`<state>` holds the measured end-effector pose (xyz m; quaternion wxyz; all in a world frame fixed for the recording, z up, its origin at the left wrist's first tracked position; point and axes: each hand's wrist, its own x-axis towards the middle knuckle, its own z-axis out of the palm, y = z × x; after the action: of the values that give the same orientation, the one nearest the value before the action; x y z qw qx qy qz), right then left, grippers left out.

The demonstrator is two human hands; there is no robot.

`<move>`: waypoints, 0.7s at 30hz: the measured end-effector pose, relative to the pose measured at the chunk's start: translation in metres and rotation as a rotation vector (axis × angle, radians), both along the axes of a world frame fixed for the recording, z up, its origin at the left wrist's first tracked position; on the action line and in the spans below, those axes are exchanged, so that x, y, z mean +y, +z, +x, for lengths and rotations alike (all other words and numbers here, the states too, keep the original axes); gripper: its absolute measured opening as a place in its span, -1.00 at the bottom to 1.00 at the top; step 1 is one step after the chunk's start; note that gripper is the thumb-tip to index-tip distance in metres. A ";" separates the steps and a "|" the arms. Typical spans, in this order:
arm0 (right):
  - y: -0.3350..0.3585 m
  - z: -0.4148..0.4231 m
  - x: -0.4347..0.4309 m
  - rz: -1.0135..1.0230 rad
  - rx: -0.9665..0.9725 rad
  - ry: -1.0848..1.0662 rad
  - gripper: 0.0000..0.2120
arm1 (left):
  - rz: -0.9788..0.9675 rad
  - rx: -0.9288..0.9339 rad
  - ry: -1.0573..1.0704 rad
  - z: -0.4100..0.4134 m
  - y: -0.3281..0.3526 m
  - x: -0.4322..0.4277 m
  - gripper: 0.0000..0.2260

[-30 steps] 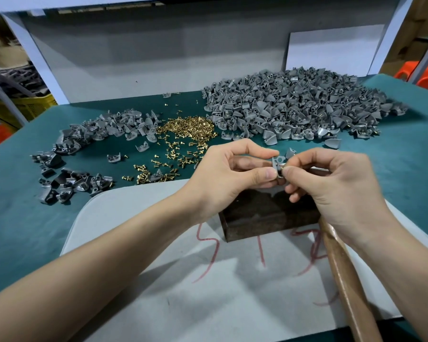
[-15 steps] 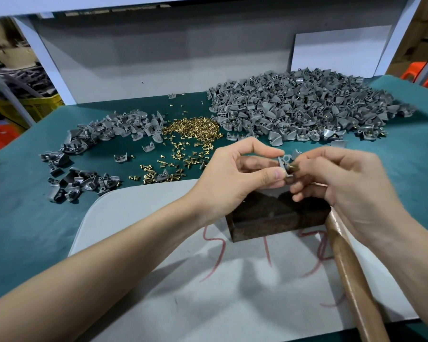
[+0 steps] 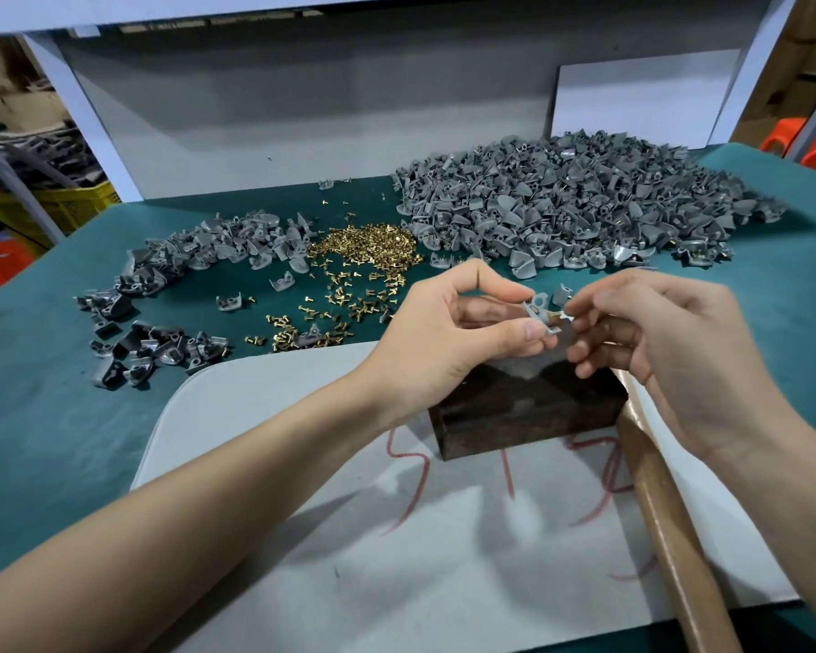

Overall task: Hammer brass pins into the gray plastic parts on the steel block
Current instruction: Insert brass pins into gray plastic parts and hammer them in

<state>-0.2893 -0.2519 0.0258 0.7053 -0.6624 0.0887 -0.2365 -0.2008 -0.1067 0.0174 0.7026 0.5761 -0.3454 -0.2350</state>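
Wooden hammer handle (image 3: 670,534): nearest item, running from the lower frame edge up the right side of the steel block (image 3: 514,417). Its head is hidden behind the right hand, and whether it leans on the block cannot be told; probably parked within reach for the strike. Pale sheet (image 3: 302,511): under and in front of the block, with red scrawl partly covered by it and unreadable; likely padding for the bench (image 3: 43,417). Steel block: dark, its top bare where visible, its far edge masked by both hands. Left hand (image 3: 444,337): above the block, its grip pinching one gray plastic part (image 3: 540,313) between thumb and forefinger, seemingly to present the hole. Right hand (image 3: 670,351): above the block's right end, its grip nipping a brass pin (image 3: 559,315) at the part. Pin depth is too small to judge, so hand-seating before hammering seems the step. Loose brass pins (image 3: 363,249): beyond the block, to its left, stock within reach. Small gray pile (image 3: 199,247): farther left of the block, probably unpinned. Large gray heap (image 3: 575,200): behind the block, to its right, some pieces showing brass, likely finished. Back panel (image 3: 302,110): beyond everything, plain gray.
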 end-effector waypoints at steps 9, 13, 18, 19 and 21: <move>0.003 -0.002 0.003 -0.141 0.007 0.079 -0.93 | 0.009 -0.005 -0.020 0.000 0.001 0.001 -0.82; 0.004 -0.003 0.005 -0.145 0.017 0.072 -0.92 | 0.006 -0.009 -0.029 0.000 0.001 0.001 -0.82; 0.005 -0.003 0.005 -0.146 0.030 0.069 -0.90 | 0.008 -0.019 -0.035 0.000 0.001 0.001 -0.82; 0.005 -0.003 0.005 -0.142 0.035 0.071 -0.90 | 0.009 -0.022 -0.037 0.000 0.001 0.001 -0.82; 0.005 -0.003 0.005 -0.140 0.043 0.073 -0.88 | 0.012 -0.027 -0.042 0.000 0.001 0.001 -0.82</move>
<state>-0.2919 -0.2473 0.0307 0.6633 -0.7179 0.0630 -0.2018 -0.2010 -0.1061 0.0184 0.6893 0.5761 -0.3653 -0.2440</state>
